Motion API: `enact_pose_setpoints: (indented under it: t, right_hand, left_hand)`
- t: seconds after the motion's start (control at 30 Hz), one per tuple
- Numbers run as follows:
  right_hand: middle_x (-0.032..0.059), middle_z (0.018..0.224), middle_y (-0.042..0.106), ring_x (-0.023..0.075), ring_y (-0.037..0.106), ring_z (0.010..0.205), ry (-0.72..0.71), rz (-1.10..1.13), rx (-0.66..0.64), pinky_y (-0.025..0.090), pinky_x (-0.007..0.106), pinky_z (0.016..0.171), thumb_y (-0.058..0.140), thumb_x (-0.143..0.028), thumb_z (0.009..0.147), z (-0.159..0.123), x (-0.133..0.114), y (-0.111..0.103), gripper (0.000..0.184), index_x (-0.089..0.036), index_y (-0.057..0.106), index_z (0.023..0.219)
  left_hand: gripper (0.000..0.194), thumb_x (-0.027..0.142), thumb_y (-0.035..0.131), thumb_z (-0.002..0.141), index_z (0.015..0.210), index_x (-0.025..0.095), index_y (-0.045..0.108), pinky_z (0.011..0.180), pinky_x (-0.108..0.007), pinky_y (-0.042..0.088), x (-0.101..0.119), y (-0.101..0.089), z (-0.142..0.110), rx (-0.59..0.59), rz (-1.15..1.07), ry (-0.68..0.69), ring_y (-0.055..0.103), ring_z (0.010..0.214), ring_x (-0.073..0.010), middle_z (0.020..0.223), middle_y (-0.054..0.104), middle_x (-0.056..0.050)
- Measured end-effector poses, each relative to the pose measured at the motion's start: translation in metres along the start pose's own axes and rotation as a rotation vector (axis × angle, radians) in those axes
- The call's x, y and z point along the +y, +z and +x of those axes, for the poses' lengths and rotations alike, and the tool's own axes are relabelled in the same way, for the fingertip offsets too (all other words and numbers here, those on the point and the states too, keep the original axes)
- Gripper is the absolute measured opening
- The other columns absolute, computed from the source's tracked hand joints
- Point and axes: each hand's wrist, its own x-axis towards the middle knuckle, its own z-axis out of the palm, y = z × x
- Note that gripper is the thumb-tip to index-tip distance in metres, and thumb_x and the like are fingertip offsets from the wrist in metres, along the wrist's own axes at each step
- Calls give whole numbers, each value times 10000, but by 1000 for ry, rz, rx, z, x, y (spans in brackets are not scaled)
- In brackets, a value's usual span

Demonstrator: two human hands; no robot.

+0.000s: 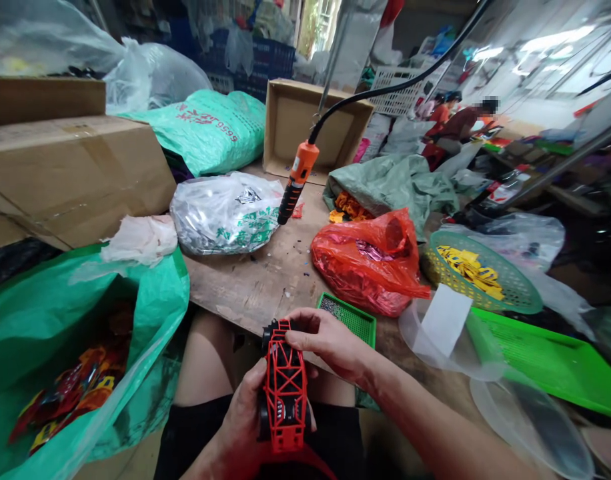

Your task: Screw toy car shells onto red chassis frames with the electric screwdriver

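Far left, the green sack (158, 310) gaped open with red, orange and yellow pieces (78, 393) down inside — couldn't tell whether those were finished units or parts. Next, on the table (230, 283), the clear bag (220, 213) sat full of silvery pieces.

Your left hand (240, 403) was closed around the near part of the red toy car (285, 380), thumb along its left side; most of the fingers were hidden underneath. The car was in both your hands, over your lap at the table edge. Build looked well along: red lattice frame in place, black wheels on at both ends. No visible gap in the frame; couldn't tell whether any fastening remained.

The orange-and-black screwdriver (298, 180) hung above the table, in neither hand. Your right hand (325, 337) was clamped on the car's far end — thumb pressed on top, other fingers curled round the end, no opening beyond the car's own thickness.

Right of that, the small green tray (361, 325) held tiny metal bits, the red bag (368, 263) was full, and the colander (530, 300) held yellow pieces. So plenty of stock was left unused, by my read.
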Motion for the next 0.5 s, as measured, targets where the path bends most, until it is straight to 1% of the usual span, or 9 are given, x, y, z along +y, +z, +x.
enact_pose_setpoints:
  t: [0.1,0.17,0.23,0.3,0.37,0.43,0.5]
  right_hand:
    - [4,809,709,110,610,652,-30,-24,40,469,239,625,949,-456,633,3,-1,2,488,-158,702,933]
    - [13,821,716,130,634,716,-43,-65,84,483,260,703,955,-475,603,5,-3,4,499,-155,704,892]
    - [28,839,728,147,650,752,-60,-130,114,486,280,746,944,-491,598,7,-6,5,498,-148,711,874]
    - [34,838,733,156,653,750,-81,-188,120,487,290,749,920,-482,616,8,-10,6,467,-146,720,871]
    - [27,815,729,155,646,728,-100,-234,124,484,288,723,896,-450,630,8,-14,7,417,-149,724,861]
    - [23,799,726,154,639,708,-111,-278,134,482,284,697,868,-415,643,7,-16,9,368,-152,727,857]
    - [27,804,734,158,644,706,-117,-313,139,486,283,683,841,-382,657,7,-16,10,332,-152,733,869]
  left_hand:
    - [497,574,587,944,1096,127,741,554,-294,537,-2,3,4,17,-56,4,719,596,-210,967,801,-151]
    - [498,559,577,950,1047,103,752,565,-290,543,-1,7,7,18,-77,5,730,604,-214,989,799,-159]
    - [492,541,585,949,1030,89,760,600,-291,562,1,10,7,29,-119,-21,751,639,-227,963,804,-150]
    - [453,502,596,956,1052,93,765,669,-301,587,3,11,7,73,-161,-47,775,714,-244,963,812,-136]
    - [405,451,592,972,1099,106,762,728,-317,597,4,11,6,111,-170,-46,786,785,-255,1005,818,-130]
    - [374,415,584,984,1133,118,754,731,-320,594,4,10,5,117,-162,-21,786,819,-259,1044,816,-130]
    - [371,420,597,979,1139,123,751,701,-313,588,2,9,4,103,-155,-9,784,806,-255,1055,815,-129]
